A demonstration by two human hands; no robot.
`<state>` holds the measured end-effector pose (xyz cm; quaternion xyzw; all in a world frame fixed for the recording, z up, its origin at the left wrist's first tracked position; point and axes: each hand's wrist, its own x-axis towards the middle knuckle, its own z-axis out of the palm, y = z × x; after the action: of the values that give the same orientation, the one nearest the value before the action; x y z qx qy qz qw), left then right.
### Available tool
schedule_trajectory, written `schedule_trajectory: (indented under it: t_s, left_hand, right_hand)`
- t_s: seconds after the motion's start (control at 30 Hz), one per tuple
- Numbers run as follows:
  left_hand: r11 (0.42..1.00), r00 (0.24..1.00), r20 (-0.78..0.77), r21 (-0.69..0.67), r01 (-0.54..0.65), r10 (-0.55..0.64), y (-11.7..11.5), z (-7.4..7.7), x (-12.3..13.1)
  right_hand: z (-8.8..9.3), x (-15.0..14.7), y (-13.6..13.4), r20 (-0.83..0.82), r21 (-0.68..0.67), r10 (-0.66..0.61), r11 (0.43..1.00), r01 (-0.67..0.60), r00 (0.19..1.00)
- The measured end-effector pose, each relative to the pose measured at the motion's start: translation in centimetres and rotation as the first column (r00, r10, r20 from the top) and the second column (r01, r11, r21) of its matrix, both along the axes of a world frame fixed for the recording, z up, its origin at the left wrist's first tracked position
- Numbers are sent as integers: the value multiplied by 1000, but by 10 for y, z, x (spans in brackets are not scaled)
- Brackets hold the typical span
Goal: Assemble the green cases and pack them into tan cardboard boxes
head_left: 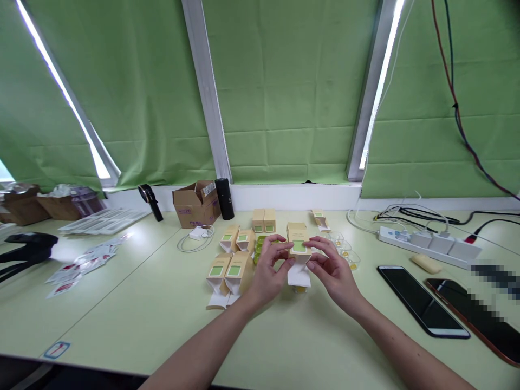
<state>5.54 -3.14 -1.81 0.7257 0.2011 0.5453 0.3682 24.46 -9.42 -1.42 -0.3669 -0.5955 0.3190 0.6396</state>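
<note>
Between my two hands is a small tan carton (298,233) with a green square label, its white flap hanging down towards me. My left hand (271,265) pinches the carton's left side with bent fingers. On the other side, my right hand (331,271) grips it near the label and flap. A small yellowish item (300,290) shows just under the flap, mostly hidden. Left of my hands stand several similar cartons (239,271), the nearest with white flaps out. Green round pieces (259,246) lie partly behind my left hand, and clear plastic cups (346,252) sit beyond my right.
Two closed cartons (264,221) and an open one (320,219) stand farther back. A cardboard box (196,205), a black bottle (225,199) and a white cable (197,238) are left of centre. Rightward lie a phone (422,300), a second phone (471,314) and a power strip (428,246).
</note>
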Motion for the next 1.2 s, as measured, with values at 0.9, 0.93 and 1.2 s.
schedule_trajectory:
  t_s: [0.9, 0.93, 1.2]
  left_hand:
    - [998, 995, -92, 50, -27, 31, 0, -2, -1]
    - [998, 995, -93, 49, -26, 31, 0, -3, -1]
    - [997, 992, -120, 79, -19, 28, -3, 1, -4]
  right_hand:
    - [-7, -5, 5, 42, -28, -131, 991, 132, 991]
    - [-7, -5, 5, 40, -28, -131, 991, 133, 990]
    - [-3, -4, 4, 33, -28, -141, 990, 142, 990]
